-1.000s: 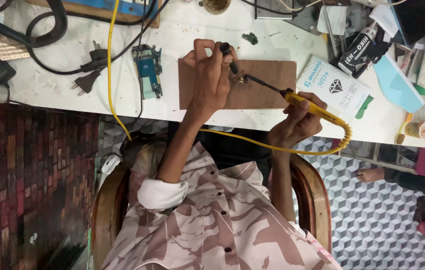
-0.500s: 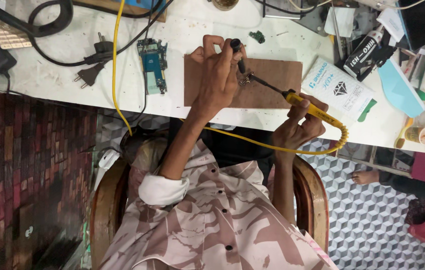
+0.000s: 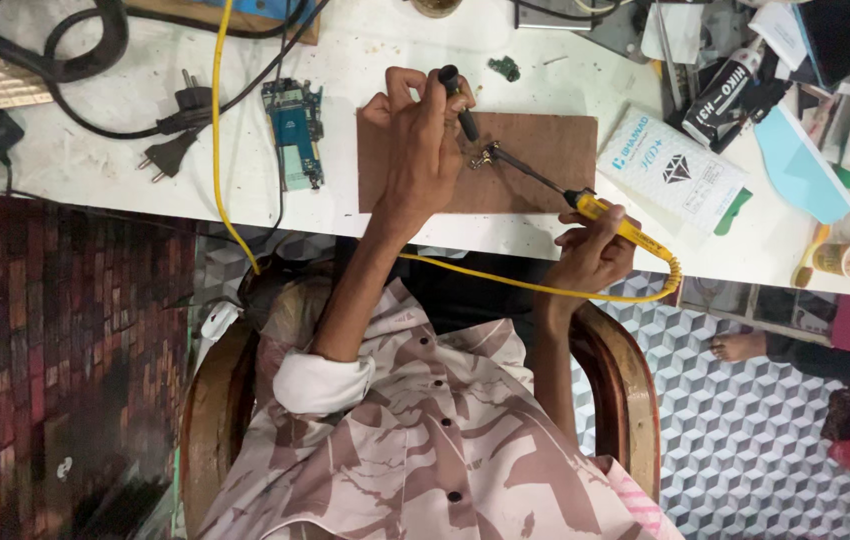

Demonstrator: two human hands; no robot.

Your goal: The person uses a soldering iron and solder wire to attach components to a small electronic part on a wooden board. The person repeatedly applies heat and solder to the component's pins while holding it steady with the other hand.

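Observation:
My left hand (image 3: 415, 150) rests on a brown wooden board (image 3: 545, 150) lying on the white table (image 3: 95, 160). It grips a black pen-like tool (image 3: 457, 98), tip pointing down at the board. My right hand (image 3: 590, 255) is at the table's near edge. It holds a yellow-handled soldering iron (image 3: 610, 218) whose thin metal tip reaches left to a small metal part (image 3: 485, 157) on the board. The black tool's tip is right next to that part. The iron's yellow cord (image 3: 505, 282) loops back under my arms.
A blue circuit board (image 3: 295, 130) lies left of the brown board, beside a black plug (image 3: 170, 150) and a yellow cable (image 3: 220, 150). A white packet (image 3: 670, 170), a tube and clutter fill the right. I sit in a wooden chair (image 3: 210, 420). Another person's foot (image 3: 740, 347) is at right.
Both hands keep their grips and stay in place at the small part on the board. Only the view has shifted slightly.

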